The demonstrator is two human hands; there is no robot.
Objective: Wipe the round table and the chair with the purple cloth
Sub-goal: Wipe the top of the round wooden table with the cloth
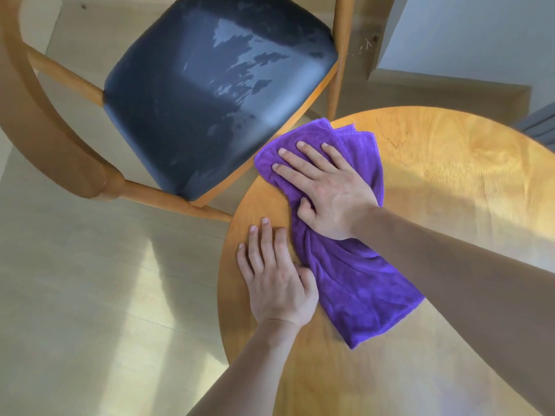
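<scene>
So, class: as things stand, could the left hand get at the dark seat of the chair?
Probably yes. The left hand rests flat on the round table near its edge, holding nothing, and the chair seat sits just beyond that edge with nothing between them.

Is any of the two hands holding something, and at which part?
The right hand presses flat on the far end of the purple cloth, not gripping it. The left hand rests flat on the round table, beside the cloth, holding nothing.

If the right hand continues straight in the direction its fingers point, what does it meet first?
Probably the table's edge, then the chair's dark seat beyond. The right hand lies flat on the purple cloth; the height gap is unclear.
</scene>
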